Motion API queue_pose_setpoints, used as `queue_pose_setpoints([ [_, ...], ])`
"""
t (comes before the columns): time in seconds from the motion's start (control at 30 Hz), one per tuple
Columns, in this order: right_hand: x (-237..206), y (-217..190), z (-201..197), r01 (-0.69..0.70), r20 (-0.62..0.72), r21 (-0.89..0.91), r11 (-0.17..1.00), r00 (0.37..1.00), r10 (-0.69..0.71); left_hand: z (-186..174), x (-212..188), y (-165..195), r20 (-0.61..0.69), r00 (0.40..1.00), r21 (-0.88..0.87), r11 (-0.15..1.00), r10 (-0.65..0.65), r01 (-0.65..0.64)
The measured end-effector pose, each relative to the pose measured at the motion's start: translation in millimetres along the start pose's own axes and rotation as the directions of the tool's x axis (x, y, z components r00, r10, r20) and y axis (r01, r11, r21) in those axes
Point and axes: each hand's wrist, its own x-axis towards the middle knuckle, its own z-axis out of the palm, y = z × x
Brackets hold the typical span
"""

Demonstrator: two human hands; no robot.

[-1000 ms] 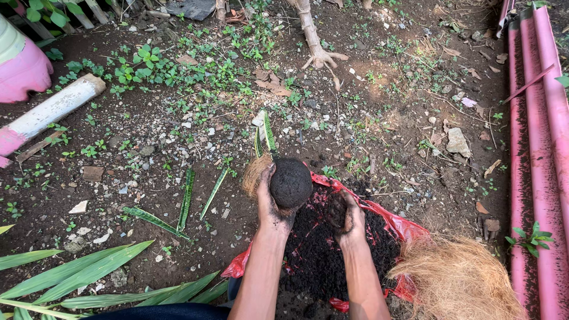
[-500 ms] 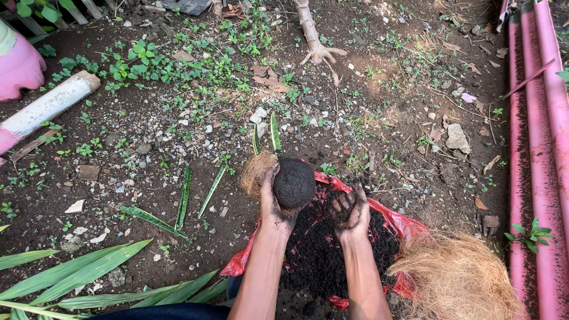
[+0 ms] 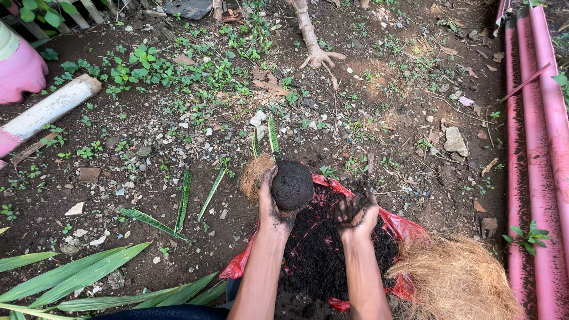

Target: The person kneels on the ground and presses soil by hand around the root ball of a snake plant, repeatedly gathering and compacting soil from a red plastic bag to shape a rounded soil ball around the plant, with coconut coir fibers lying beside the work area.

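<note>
My left hand (image 3: 271, 208) grips a round ball of dark soil (image 3: 292, 185) and holds it up over a red plastic sheet (image 3: 403, 226) heaped with black soil (image 3: 317, 255). A narrow green shoot (image 3: 273, 135) rises behind the ball. Beside it, my right hand (image 3: 356, 214) is turned palm up, fingers curled and caked with loose soil, a little above the heap. A small tuft of brown coconut fibre (image 3: 255, 176) lies just left of the ball.
A large pile of coconut fibre (image 3: 456, 278) sits at the lower right. Pink pipes (image 3: 542, 130) run along the right edge. A white pipe (image 3: 47, 109) and pink object (image 3: 21, 68) lie at the upper left. Cut green leaves (image 3: 89, 275) lie on the ground.
My right hand has lifted off the soil heap and turned palm up with soil in it. My left hand still holds the ball in nearly the same spot.
</note>
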Motion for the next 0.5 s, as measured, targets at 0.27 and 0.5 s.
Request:
queue_pose_setpoints([
  [0.27,-3.1,2.1,5.1,-0.047,-0.244,0.063,0.997,0.968,0.061,-3.7,8.6,-5.6,0.074,0.997,-0.041,0.999,-0.003,0.006],
  [0.5,-9.3,-3.5,14.6,-0.138,0.12,0.084,0.987,0.985,0.128,-8.7,12.9,-7.3,-0.023,1.0,-0.005,1.0,-0.019,0.019],
])
